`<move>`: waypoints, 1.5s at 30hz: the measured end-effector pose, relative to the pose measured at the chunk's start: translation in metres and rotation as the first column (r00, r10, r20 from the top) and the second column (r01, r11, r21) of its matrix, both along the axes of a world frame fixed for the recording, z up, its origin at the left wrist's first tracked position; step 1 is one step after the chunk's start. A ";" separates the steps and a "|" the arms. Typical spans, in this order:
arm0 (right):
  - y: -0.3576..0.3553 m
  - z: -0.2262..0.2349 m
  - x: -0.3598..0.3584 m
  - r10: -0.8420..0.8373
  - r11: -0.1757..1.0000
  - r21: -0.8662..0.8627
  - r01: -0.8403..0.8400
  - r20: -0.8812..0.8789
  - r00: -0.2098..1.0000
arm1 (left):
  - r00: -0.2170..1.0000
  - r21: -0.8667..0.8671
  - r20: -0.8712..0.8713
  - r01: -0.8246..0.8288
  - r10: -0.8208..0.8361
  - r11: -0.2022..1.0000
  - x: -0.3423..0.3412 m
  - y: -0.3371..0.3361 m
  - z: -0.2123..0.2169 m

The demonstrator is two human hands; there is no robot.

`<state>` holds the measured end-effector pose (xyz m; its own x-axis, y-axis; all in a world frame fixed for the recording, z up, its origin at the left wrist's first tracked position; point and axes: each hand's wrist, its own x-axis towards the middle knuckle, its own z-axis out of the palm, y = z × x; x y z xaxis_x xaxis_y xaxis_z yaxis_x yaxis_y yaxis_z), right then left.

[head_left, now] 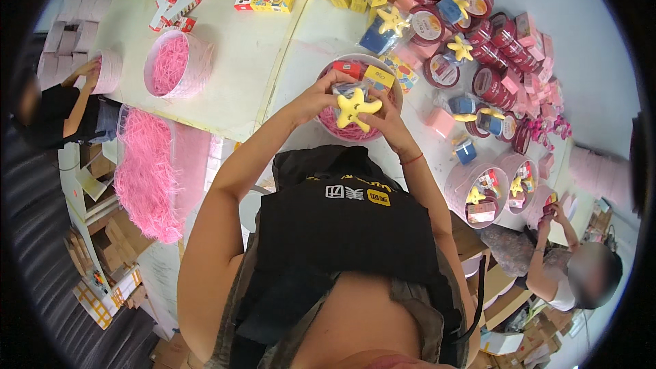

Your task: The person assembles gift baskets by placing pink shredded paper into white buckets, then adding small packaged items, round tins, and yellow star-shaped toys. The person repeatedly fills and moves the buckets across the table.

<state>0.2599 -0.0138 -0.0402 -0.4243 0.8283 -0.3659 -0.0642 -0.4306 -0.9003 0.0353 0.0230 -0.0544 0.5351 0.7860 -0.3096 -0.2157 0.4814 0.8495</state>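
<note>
A yellow smiling star-shaped plush toy [355, 111] is held over a round pink bucket [398, 89] in front of me. My left hand [320, 101] grips its left side, with fingers around the clear wrapping at the top. On the other side, my right hand [388, 121] has its fingers and thumb on the star's right arm. Inside the bucket lie pink paper shreds [350, 133], a red box [348, 69] and a yellow box [378, 78]. My hands and the star hide part of the contents.
Right of the bucket are wrapped star toys [392, 22], round dark-red tubs [427, 26] and pink boxes [441, 121]. Filled buckets [471, 195] stand near one co-worker [557, 270]. Another bucket [179, 61] and a bin of pink shreds [147, 174] are left, near another co-worker [58, 113].
</note>
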 end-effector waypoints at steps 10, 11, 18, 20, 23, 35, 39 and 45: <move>-0.007 -0.062 0.032 -0.199 0.954 0.260 0.150 0.174 0.964 | 0.450 0.374 -0.889 0.819 -0.084 0.435 0.015 0.038 -0.075; -0.007 -0.049 0.045 -0.336 0.922 0.273 0.275 0.209 0.918 | 0.588 0.555 -0.806 0.707 0.072 0.440 0.012 0.025 -0.078; -0.013 -0.094 0.272 -0.820 0.568 0.670 0.479 0.515 0.251 | 0.554 0.477 -0.832 0.696 0.022 0.537 0.026 0.028 -0.037; 0.001 -0.082 0.325 -0.867 0.475 0.722 0.503 0.482 0.127 | 0.553 0.523 -0.827 0.693 0.100 0.496 0.031 0.036 -0.030; 0.048 -0.058 0.361 -0.833 0.530 0.769 0.356 0.550 0.052 | 0.456 0.422 -0.887 0.733 0.074 0.533 0.030 0.036 -0.042; 0.183 -0.102 0.370 -0.339 0.654 -0.167 -0.738 0.808 -0.483 | 0.393 0.420 -0.905 0.757 0.165 0.500 0.026 0.029 -0.014; 0.177 -0.041 0.351 -0.226 0.638 -0.252 -0.728 0.842 -0.489 | 0.406 0.450 -0.892 0.770 0.197 0.451 0.018 0.023 -0.014; 0.087 0.041 0.305 -0.249 0.949 0.314 -0.015 0.779 0.576 | 0.651 0.635 -0.731 0.540 0.205 0.552 0.040 0.015 0.017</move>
